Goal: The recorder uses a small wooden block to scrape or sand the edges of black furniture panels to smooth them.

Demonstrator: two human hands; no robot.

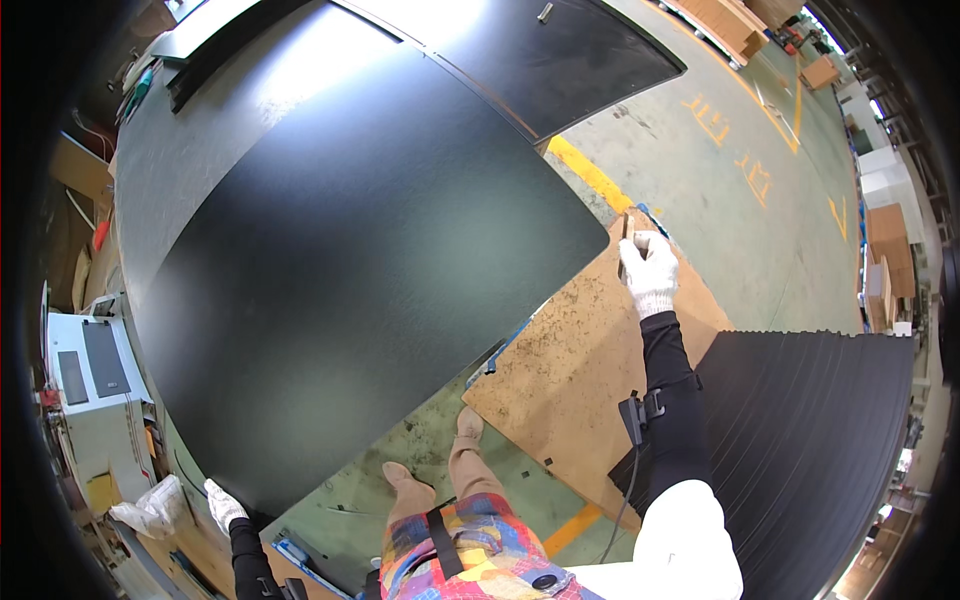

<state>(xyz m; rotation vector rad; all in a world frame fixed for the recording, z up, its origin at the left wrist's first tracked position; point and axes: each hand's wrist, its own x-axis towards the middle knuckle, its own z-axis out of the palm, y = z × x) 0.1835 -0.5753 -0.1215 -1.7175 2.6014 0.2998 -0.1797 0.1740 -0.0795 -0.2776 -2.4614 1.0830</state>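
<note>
A large matte black panel [400, 220] with rounded corners stretches across the view before me. At its near left corner is my left hand [225, 506] in a white knit glove, closed on the panel's edge; part of its grip is hidden. My right hand [650, 270], gloved alike, is beyond the panel's right corner, over a brown board [560, 360]. Its fingers are closed round a small, narrow, brownish piece [628, 230], whose exact kind I cannot make out.
Dark ribbed sheets [810, 440] are stacked at the right. Another black panel [570, 70] lies beyond the large one, with a small metal piece [545, 12] on it. A pale grey machine cabinet [95, 370] and a clear plastic bag [155, 508] are at left. Cartons [888, 245] line the far right.
</note>
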